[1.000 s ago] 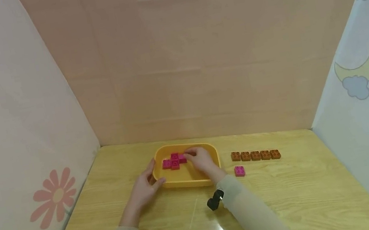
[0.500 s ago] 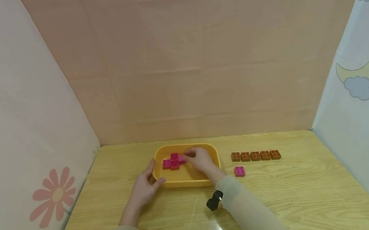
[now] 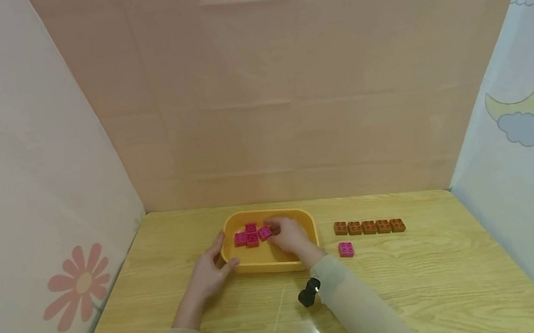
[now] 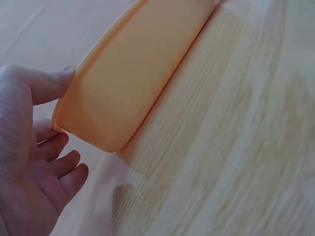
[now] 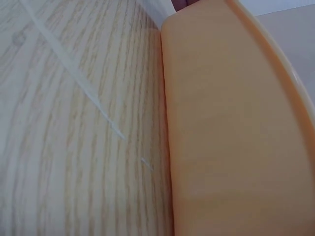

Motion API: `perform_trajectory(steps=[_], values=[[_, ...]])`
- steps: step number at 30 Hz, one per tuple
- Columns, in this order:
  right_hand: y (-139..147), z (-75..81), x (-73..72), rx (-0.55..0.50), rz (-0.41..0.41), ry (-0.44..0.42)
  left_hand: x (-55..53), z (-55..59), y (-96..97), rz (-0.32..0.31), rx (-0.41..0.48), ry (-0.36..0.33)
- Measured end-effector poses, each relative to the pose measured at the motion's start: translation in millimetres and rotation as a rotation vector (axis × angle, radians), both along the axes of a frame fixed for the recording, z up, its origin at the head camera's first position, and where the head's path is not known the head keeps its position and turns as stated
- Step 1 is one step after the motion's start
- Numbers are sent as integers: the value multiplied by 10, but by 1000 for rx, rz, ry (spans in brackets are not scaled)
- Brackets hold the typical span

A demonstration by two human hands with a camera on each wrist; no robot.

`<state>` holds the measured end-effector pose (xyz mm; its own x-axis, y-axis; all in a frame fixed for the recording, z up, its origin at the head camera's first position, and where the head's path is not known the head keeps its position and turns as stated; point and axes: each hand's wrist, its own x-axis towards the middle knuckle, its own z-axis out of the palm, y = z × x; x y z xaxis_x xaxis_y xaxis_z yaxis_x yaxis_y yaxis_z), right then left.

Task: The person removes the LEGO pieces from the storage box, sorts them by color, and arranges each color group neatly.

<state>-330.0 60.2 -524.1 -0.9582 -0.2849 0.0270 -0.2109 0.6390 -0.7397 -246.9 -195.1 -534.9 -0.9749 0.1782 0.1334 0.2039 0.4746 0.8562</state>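
Observation:
My left hand (image 3: 206,272) pinches the left end of a yellow plastic tray (image 3: 263,267), thumb on the near rim. In the left wrist view the thumb and index finger grip the tray's corner (image 4: 113,98), while the other fingers curl free beneath. My right hand (image 3: 289,236) reaches over the near rim into the tray, its fingertips at the right side of a slightly turned pink toy brick (image 3: 264,233). Left of that brick, several pink bricks (image 3: 252,240) lie close together in the tray. The tray wall (image 5: 236,123) hides the right fingers in the right wrist view.
Right of the tray, several orange-brown bricks (image 3: 369,227) stand in a row. One pink brick (image 3: 346,249) sits in front of the row's left end. The wooden table (image 3: 424,281) meets a plain back wall (image 3: 261,102) and patterned side walls.
The pink brick at my right fingertips has turned and now shows its studs. My right hand has shifted slightly; my left hand stays at the tray's end.

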Motion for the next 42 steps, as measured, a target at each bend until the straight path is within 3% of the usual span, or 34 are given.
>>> perform_trajectory(steps=[11, 24, 34, 42], values=[[-6, 1, -29, 24, -9, 44, -8, 32, -4, -2, 1, -23], [-10, 60, -8, 19, -10, -1, -11, 34, -2, -6, 10, -13], [76, -41, -72, -117, -40, -77, -15, 3, 28, -14, 18, -22], [112, 160, -17, -189, -25, -159, 2, 18, -4, 2, 35, -47]])
